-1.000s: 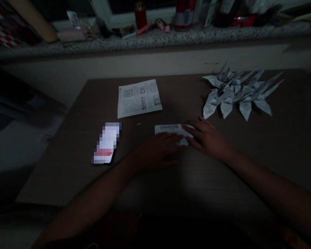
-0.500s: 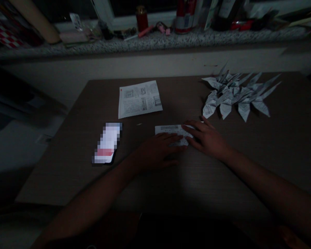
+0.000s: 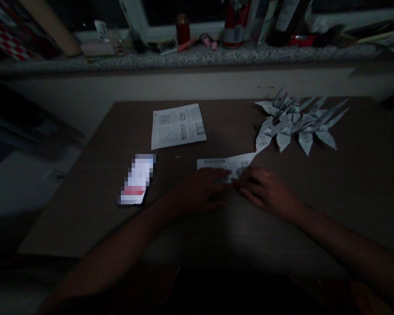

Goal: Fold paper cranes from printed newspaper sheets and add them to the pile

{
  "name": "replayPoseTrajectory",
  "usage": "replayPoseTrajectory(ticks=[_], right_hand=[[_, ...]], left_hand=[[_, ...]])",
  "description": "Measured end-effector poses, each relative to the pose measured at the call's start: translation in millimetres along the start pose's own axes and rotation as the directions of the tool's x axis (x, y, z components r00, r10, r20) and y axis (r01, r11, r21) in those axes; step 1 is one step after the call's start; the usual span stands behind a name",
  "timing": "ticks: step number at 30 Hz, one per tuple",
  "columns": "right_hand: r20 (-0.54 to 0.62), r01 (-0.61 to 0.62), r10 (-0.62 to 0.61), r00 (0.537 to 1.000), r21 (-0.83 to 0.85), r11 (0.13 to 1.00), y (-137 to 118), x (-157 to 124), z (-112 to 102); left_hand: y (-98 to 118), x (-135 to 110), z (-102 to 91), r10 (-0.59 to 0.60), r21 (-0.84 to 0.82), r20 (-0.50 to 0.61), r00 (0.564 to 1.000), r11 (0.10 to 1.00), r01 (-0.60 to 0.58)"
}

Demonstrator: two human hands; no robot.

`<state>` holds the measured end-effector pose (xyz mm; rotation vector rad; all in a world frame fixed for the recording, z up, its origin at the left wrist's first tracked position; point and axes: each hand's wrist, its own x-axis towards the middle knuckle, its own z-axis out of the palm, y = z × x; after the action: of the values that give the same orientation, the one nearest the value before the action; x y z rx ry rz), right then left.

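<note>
A folded strip of printed paper (image 3: 223, 164) lies on the dark wooden table (image 3: 216, 232) in dim light. My left hand (image 3: 200, 189) rests flat on its near edge, fingers stretched out. My right hand (image 3: 269, 192) lies beside it, fingers extended and touching the paper's near right part. The fingertips of both hands meet over the paper. A pile of folded paper cranes (image 3: 295, 122) sits at the far right, beyond my right hand.
A flat printed sheet (image 3: 177, 125) lies behind the folded paper. A lit phone (image 3: 137, 179) lies left of my left hand. A stone ledge (image 3: 197, 54) behind the table holds bottles, cans and small items.
My right hand has slid back toward me off the folded paper, uncovering its right end. My left hand has stayed in place. The view shifted slightly downward.
</note>
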<state>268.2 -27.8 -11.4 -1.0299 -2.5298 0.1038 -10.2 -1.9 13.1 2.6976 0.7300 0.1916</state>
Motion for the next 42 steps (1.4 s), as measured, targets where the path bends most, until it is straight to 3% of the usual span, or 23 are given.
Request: replayPoseTrajectory(ticks=[7,17,22,28,33,42], right_hand=[[-0.011,0.017,-0.016,1.000,0.130,0.991,2.7,-8.3,2.6],[0.031,-0.022,0.017,0.999,0.171,0.985,2.2,-11.9,1.1],[0.038,-0.021,0.018,0.999,0.095,0.995,12.5,-13.5,-1.3],[0.022,-0.121,0.123,0.992,-0.089,0.989,42.3,-9.9,-8.4],[-0.012,-0.135,0.135,0.991,-0.112,0.985,53.3,-9.9,-4.9],[-0.109,-0.271,0.254,0.961,-0.179,0.946,67.4,-12.6,-4.7]], left_hand=[[0.7,0.3,-0.8,-0.012,0.016,0.012,1.000,1.000,0.012],[-5.8,-0.8,2.5,0.036,0.007,0.014,0.999,0.999,-0.036],[-5.9,-1.4,3.4,0.029,-0.008,0.002,1.000,1.000,-0.029],[-2.3,-1.2,-0.2,0.015,-0.015,0.011,1.000,1.000,-0.015],[-0.7,-1.2,1.2,0.005,-0.004,0.009,1.000,1.000,-0.005],[-0.2,-1.9,2.3,0.006,0.005,0.001,1.000,1.000,-0.006]])
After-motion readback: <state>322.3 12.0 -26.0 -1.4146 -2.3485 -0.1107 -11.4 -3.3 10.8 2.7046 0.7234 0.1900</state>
